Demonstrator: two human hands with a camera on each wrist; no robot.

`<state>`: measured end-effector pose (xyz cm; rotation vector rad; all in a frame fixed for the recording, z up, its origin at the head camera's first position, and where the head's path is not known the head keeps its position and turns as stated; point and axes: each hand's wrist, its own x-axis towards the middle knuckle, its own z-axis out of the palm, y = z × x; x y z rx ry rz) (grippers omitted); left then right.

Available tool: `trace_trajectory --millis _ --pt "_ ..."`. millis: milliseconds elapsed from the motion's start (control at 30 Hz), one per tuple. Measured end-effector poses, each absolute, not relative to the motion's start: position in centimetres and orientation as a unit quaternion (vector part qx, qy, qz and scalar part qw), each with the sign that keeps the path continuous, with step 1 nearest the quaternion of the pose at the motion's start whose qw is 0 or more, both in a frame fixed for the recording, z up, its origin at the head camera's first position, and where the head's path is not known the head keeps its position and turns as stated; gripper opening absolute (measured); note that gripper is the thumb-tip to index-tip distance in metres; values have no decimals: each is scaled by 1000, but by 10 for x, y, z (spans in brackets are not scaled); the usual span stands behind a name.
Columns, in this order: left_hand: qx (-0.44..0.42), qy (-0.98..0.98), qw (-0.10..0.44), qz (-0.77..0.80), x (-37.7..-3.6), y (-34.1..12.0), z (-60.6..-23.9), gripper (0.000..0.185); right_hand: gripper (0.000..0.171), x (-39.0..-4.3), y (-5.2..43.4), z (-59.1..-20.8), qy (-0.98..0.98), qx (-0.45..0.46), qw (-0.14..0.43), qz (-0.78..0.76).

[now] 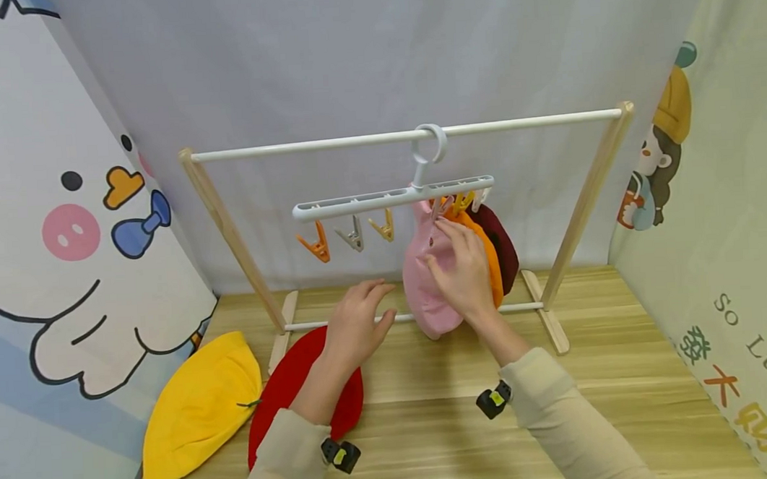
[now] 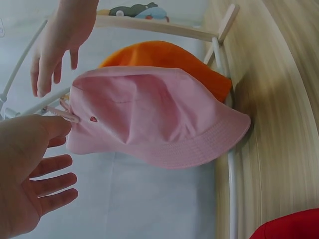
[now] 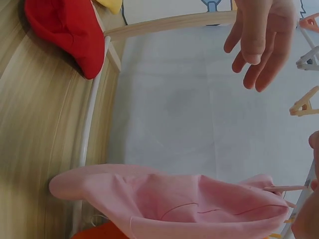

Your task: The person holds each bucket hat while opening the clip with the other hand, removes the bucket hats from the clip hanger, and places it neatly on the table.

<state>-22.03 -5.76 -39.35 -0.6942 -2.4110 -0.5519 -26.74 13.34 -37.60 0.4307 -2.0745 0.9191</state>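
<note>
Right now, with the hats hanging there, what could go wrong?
The pink hat might slip if its pink clip has only a shallow bite. The right hand, close in front of it, could bump it loose. The hanging hats crowd one end of the hanger, so it might tilt or slide along the rod.

Air free between left hand and pink hat, under three clips, down to low rail. Hanger bar blocks from above. Right hand before pink hat; orange hat, maroon hat crowd right.
</note>
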Motion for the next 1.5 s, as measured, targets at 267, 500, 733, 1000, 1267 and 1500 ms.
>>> trace_trajectory --millis 267,500,733,1000,1267,1500 --pt "-244 -908 264 -213 -227 -53 -392 37 58 -268 145 -389 -839 124 384 365" --pt "-229 -917 238 -224 -231 -48 -390 38 63 -267 153 -402 -844 95 368 378" --pt "-224 -914 245 -233 -236 -42 -389 38 65 -264 158 -411 -856 60 335 388" --pt "-226 -910 254 -239 -241 -31 -383 38 68 -264 161 -422 -863 45 309 397" --pt "-211 -919 234 -238 -246 -19 -377 40 70 -267 166 -430 -875 14 269 401" --pt "-213 -912 258 -236 -248 -12 -377 41 69 -268 167 -436 -878 7 270 396"
